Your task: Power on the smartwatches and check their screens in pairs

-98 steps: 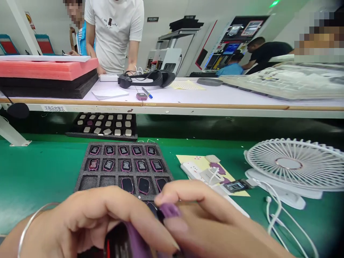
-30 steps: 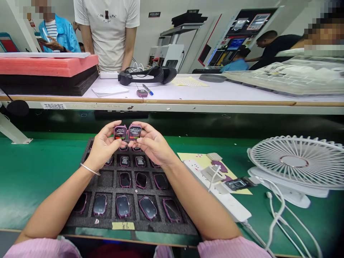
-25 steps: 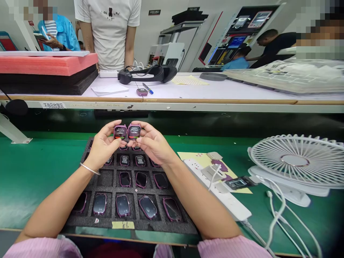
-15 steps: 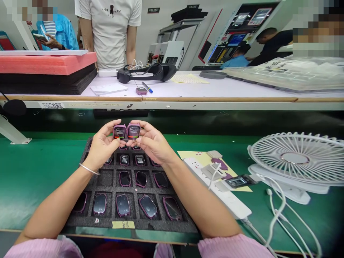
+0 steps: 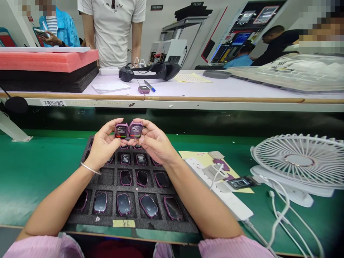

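Note:
Two purple-framed smartwatch bodies are held up side by side, screens lit with text and a red-green bar. My left hand (image 5: 105, 144) is closed on the left smartwatch (image 5: 121, 130), its thumb near the lower edge. The other smartwatch (image 5: 135, 130) is gripped by my right hand (image 5: 154, 141), slightly tilted. Beneath both hands lies a black foam tray (image 5: 107, 177) with rows of compartments. Several more watches sit in it; a few show lit text, and those in the front rows, such as this watch (image 5: 123, 204), have dark screens. My forearms hide parts of the tray.
Right of the tray lie a white power strip (image 5: 223, 195) with plugs, a small black device (image 5: 240, 182) and white cables (image 5: 279, 215). A white fan (image 5: 299, 161) stands farther right. A raised shelf (image 5: 188, 102) crosses behind, carrying a headset (image 5: 150, 71) and foam sheets (image 5: 48, 61). People are beyond.
The view has shifted slightly, so the scene sits a little differently in frame. Both hands keep hold of the two smartwatches, and the right one looks slightly more tilted.

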Demonstrator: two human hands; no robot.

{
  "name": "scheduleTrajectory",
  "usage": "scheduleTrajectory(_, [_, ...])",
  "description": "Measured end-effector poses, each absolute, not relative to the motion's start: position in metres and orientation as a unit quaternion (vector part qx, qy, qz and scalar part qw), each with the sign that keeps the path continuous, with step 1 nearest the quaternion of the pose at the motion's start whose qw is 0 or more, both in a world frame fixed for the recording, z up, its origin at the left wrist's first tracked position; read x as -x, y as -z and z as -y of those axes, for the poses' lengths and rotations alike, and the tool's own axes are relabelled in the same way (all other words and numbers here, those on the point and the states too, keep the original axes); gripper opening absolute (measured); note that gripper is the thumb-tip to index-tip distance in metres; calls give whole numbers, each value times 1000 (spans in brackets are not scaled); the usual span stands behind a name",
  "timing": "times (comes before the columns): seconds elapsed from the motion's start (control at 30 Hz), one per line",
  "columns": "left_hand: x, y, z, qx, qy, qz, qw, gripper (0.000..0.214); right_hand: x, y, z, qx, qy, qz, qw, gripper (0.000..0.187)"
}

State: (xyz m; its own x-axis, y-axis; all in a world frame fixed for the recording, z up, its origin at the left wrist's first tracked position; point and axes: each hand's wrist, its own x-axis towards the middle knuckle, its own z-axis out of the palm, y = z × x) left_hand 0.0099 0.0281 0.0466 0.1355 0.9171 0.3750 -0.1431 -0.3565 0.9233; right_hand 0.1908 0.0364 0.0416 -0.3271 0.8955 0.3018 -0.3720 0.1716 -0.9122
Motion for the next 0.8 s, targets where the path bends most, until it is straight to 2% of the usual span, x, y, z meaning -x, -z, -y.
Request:
scheduleTrajectory(0.53, [-10, -46, -27, -595, -571, -319, 467, 57, -191, -41, -35, 234, -585, 568, 529, 52])
scheduleTrajectory(0.8, [-11, -44, -29, -600, -577, -329, 445, 49, -189, -39, -36, 244, -573, 576, 529, 49])
